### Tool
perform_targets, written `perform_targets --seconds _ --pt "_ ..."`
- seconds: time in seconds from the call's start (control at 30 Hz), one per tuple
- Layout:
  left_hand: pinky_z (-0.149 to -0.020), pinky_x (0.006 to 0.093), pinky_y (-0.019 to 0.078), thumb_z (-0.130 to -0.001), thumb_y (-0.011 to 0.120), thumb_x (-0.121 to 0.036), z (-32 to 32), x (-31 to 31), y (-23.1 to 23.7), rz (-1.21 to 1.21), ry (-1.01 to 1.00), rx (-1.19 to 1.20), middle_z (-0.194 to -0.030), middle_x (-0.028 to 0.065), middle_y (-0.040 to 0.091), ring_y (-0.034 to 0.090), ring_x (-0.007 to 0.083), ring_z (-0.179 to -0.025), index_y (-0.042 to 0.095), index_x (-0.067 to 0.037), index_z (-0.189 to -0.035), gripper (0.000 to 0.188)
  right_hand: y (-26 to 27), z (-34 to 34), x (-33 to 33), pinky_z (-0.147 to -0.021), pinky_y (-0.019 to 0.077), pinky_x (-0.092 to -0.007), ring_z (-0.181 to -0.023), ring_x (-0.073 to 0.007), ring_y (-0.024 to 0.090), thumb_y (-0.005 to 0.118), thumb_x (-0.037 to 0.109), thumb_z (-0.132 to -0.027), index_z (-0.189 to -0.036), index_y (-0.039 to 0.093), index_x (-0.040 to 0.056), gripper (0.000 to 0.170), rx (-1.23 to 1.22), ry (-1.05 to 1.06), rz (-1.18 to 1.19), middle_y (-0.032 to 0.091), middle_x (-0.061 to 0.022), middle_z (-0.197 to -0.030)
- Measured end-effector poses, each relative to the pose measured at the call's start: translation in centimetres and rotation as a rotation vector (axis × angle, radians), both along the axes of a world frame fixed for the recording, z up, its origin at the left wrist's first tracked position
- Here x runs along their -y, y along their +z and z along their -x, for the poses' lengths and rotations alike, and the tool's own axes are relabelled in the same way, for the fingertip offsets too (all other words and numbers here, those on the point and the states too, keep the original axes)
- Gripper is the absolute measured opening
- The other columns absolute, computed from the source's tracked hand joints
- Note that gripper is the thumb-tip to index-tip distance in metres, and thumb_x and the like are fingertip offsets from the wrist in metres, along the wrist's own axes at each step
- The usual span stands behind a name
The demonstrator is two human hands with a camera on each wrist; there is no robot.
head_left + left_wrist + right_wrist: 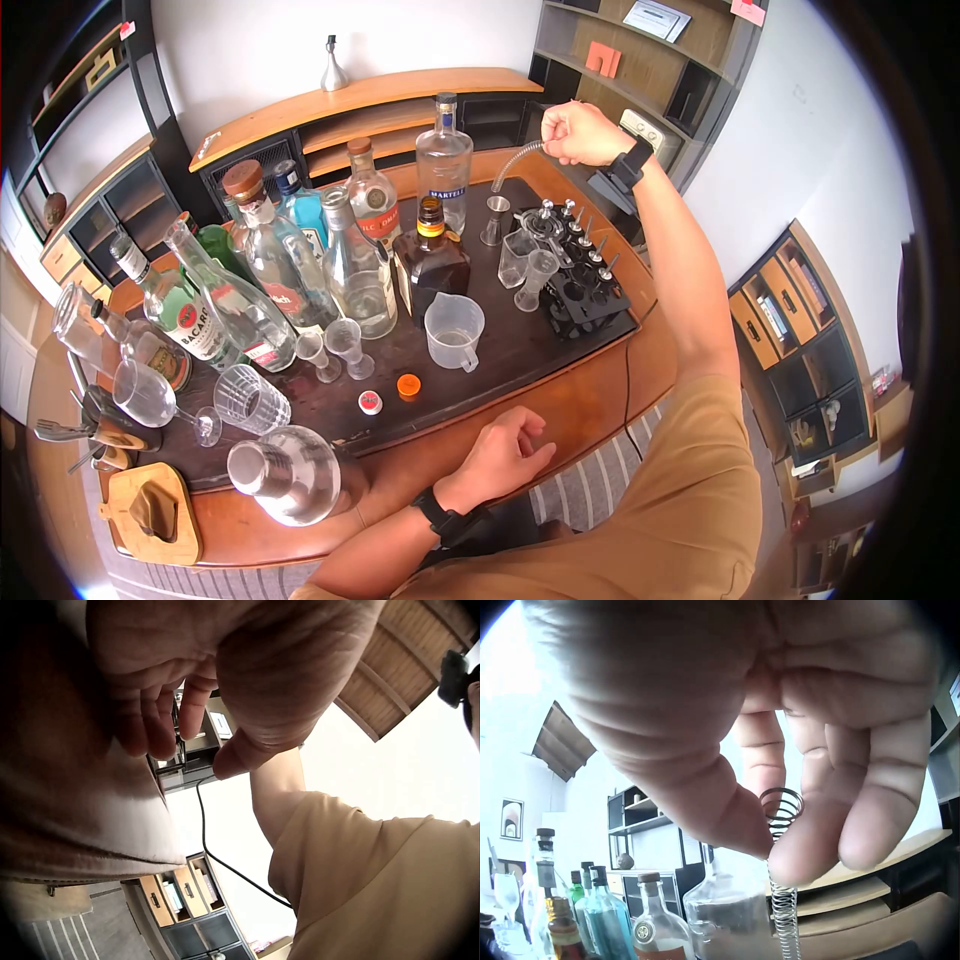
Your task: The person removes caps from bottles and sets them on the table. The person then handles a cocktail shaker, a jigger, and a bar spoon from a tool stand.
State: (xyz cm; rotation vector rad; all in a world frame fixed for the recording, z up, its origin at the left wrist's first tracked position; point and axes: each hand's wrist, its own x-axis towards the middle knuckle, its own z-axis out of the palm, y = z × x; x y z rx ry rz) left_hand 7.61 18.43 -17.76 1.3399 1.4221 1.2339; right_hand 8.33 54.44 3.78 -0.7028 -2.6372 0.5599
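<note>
Pinched between the thumb and fingers of my right hand (pixel 583 133) is a metal coil spring (pixel 515 163), which hangs in a curve beside the clear Martell bottle (pixel 445 165). The right wrist view shows the coil (pixel 786 915) dangling below the fingertips, its top loops above them. A metal jigger (pixel 495 220) stands under the coil's lower end. My left hand (pixel 497 455) rests at the table's front edge, fingers loosely curled around nothing; the left wrist view shows the same hand (pixel 225 675) with thumb and fingers apart.
Several bottles (pixel 365 275) crowd the left and middle of the dark mat. A plastic measuring cup (pixel 454 332), two caps, small glasses, a shaker (pixel 290 475) and a wooden board (pixel 150 515) stand nearer. At right is a black rack (pixel 585 305) with pourers.
</note>
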Motion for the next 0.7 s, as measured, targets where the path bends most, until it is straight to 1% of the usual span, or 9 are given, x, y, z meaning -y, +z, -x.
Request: perform_targets --seconds 0.27,0.33,0.47,0.57,0.63,0.67,0.7 --pt "-0.060 0.0251 0.0500 -0.081 0.075 -0.014 0.0 0.0 0.0 -0.005 0.006 0.004 -0.081 0.0050 0.061 0.058 0.0093 -0.067 0.058 0.001 -0.100 0.030 -1.5 -0.3 -0.7 -0.053 0.0512 -0.0262 -0.060 -0.0125 0.067 0.067 0.007 -0.077 -0.077 0.060 0.0042 0.008 0.092 -0.014 0.075 0.066 -0.0056 -0.064" --pt "-0.059 0.0298 0.0516 -0.079 0.075 -0.013 0.0 0.0 0.2 0.009 -0.003 0.014 -0.089 0.0126 0.064 0.062 0.0161 -0.067 0.057 0.003 -0.100 0.031 -1.8 -0.2 -1.0 -0.053 0.0515 -0.0263 -0.060 -0.0125 0.067 0.068 0.007 -0.078 -0.077 0.060 0.0046 0.008 0.140 -0.024 0.125 0.066 -0.0051 -0.066" --pt "-0.059 0.0299 0.0516 -0.079 0.075 -0.013 0.0 0.0 0.3 0.015 -0.009 0.012 -0.089 0.0125 0.064 0.062 0.0160 -0.067 0.058 0.004 -0.100 0.031 -2.8 -0.1 -1.6 -0.053 0.0517 -0.0265 -0.061 -0.0129 0.067 0.067 0.007 -0.078 -0.077 0.059 0.0042 0.009 0.146 -0.017 0.155 0.066 -0.0051 -0.068" --pt "-0.060 0.0300 0.0517 -0.079 0.074 -0.013 0.0 0.0 0.0 0.015 -0.009 0.011 -0.089 0.0125 0.064 0.062 0.0164 -0.067 0.058 0.004 -0.100 0.032 -3.6 -0.1 -2.0 -0.053 0.0514 -0.0270 -0.062 -0.0134 0.067 0.067 0.008 -0.079 -0.079 0.059 0.0036 0.009 0.149 -0.052 0.159 0.066 -0.0053 -0.069" --pt "-0.059 0.0251 0.0496 -0.082 0.075 -0.014 0.0 0.0 -0.1 -0.010 0.001 -0.001 -0.082 0.0052 0.060 0.058 0.0093 -0.066 0.058 0.001 -0.101 0.030 -4.0 -0.2 -2.1 -0.052 0.0507 -0.0274 -0.063 -0.0140 0.068 0.066 0.008 -0.080 -0.086 0.058 0.0029 0.012 0.133 -0.096 0.142 0.066 -0.0056 -0.071" --pt "-0.059 0.0251 0.0496 -0.082 0.075 -0.014 0.0 0.0 -0.1 -0.011 0.002 -0.002 -0.082 0.0052 0.060 0.058 0.0093 -0.066 0.058 0.001 -0.101 0.030 -4.0 -0.3 -2.0 -0.052 0.0507 -0.0274 -0.063 -0.0140 0.068 0.066 0.008 -0.080 -0.086 0.058 0.0029 0.012 0.132 -0.095 0.141 0.066 -0.0056 -0.071" --pt "-0.059 0.0252 0.0497 -0.082 0.075 -0.014 0.0 0.0 0.0 -0.008 0.001 -0.007 -0.082 0.0052 0.060 0.058 0.0094 -0.066 0.058 0.001 -0.101 0.030 -4.0 -0.3 -1.9 -0.053 0.0506 -0.0269 -0.064 -0.0139 0.066 0.065 0.008 -0.080 -0.091 0.056 0.0013 0.016 0.157 -0.121 0.147 0.066 -0.0061 -0.074"
